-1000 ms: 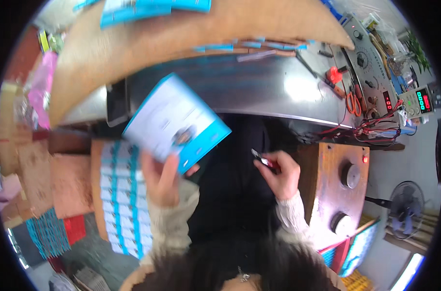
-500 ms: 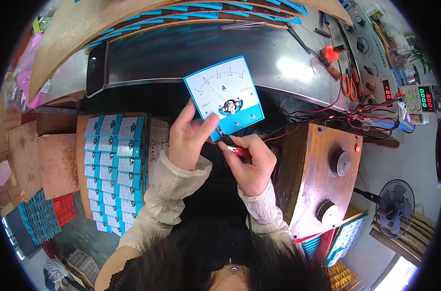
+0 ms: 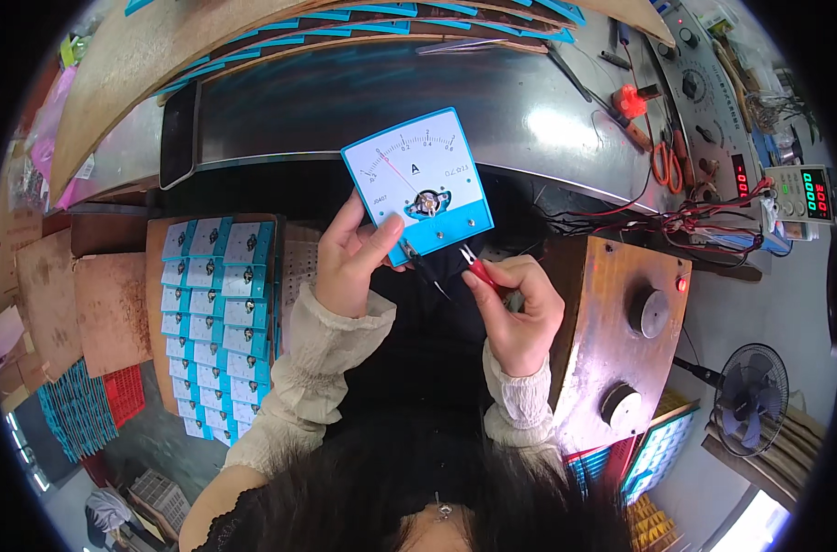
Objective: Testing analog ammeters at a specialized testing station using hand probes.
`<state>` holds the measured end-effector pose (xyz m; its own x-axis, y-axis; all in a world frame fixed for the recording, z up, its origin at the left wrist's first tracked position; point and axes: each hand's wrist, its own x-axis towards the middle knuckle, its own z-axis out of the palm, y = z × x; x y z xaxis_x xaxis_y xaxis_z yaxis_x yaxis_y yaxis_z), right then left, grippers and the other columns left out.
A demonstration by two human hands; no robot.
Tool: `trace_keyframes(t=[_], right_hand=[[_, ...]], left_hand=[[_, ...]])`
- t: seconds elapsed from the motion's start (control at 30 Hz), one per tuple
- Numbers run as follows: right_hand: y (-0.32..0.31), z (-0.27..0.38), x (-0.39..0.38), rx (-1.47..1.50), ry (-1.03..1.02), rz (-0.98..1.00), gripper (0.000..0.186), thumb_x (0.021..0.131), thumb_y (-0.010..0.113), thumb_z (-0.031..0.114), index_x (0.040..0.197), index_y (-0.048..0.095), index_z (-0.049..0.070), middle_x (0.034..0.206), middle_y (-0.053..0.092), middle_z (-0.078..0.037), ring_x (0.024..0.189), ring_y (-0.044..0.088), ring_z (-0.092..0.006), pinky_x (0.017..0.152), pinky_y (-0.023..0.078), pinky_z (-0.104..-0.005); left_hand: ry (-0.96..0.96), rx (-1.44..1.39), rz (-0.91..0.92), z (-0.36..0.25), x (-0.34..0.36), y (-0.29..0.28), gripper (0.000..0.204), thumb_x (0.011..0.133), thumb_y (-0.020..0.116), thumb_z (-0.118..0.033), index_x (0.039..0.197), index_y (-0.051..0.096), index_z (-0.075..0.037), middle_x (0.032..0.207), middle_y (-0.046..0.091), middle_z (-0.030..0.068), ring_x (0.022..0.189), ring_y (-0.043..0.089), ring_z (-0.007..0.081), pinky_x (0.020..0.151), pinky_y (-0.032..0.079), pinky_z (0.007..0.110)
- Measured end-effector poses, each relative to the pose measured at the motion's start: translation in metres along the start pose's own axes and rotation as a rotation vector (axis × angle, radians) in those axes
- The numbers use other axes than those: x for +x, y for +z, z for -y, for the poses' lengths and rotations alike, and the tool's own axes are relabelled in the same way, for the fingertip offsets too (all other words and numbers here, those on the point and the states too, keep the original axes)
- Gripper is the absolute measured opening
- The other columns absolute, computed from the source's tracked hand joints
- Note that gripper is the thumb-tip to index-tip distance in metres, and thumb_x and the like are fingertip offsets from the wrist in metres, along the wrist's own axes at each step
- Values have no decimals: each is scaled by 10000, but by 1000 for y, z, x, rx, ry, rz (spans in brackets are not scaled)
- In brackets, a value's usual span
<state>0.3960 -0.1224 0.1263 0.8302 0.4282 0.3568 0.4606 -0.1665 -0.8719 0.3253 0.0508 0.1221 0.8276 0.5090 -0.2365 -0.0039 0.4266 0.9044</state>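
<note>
Clipping-on seems the step — left hand [image 3: 349,267] clamps the meter [image 3: 411,184], right hand [image 3: 526,308] pinches the red clip [image 3: 483,272], which calls for near-edge alignment.

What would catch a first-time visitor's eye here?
The blue-and-white dial meter at the centre, held in the left hand, with a red clip in the right hand below right. Rows of similar meters sit at left; red and green digits glow at far right.
</note>
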Motion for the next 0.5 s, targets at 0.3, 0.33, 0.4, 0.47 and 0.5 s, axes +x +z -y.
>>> trace_keyframes(t=[0.3, 0.33, 0.4, 0.47, 0.5], right_hand=[[31, 5, 4, 10, 77, -24, 199, 715, 788, -12, 834, 628, -14, 735, 626, -96, 625, 621, -165, 548, 493, -256], [31, 7, 5, 8, 48, -23, 203, 716, 791, -9, 842, 631, -15, 736, 626, -90, 625, 620, -164, 546, 493, -250], [31, 13, 2, -42, 33, -40, 308, 686, 816, 18, 919, 617, -10, 864, 611, -114, 741, 612, -192, 609, 501, -271], [29, 16, 3, -152, 35, -85, 533, 626, 866, 73, 1075, 589, 1, 1121, 580, -161, 973, 596, -247, 734, 516, -313], [30, 18, 6, -155, 59, -73, 821, 565, 894, 129, 1260, 480, -13, 1298, 464, -209, 1146, 498, -331, 881, 478, -380]], left_hand=[[55, 7, 24, -7, -2, -5, 507, 919, 604, -145, 1365, 417, 8, 1085, 642, 96, 835, 625, 114, 598, 476, 221], [44, 22, 34, -8, 0, -9, 519, 920, 600, -155, 1378, 407, -4, 1090, 640, 93, 828, 632, 118, 568, 480, 222], [31, 43, 46, -8, -1, -15, 510, 918, 595, -126, 1375, 412, 7, 1118, 632, 98, 865, 630, 125, 623, 493, 235], [16, 70, 85, -3, 2, -11, 501, 916, 589, -98, 1372, 416, 19, 1146, 623, 102, 902, 628, 133, 677, 507, 247], [54, 20, 63, 1, 3, -3, 488, 914, 581, -60, 1364, 420, 37, 1155, 615, 101, 942, 613, 139, 760, 496, 264]])
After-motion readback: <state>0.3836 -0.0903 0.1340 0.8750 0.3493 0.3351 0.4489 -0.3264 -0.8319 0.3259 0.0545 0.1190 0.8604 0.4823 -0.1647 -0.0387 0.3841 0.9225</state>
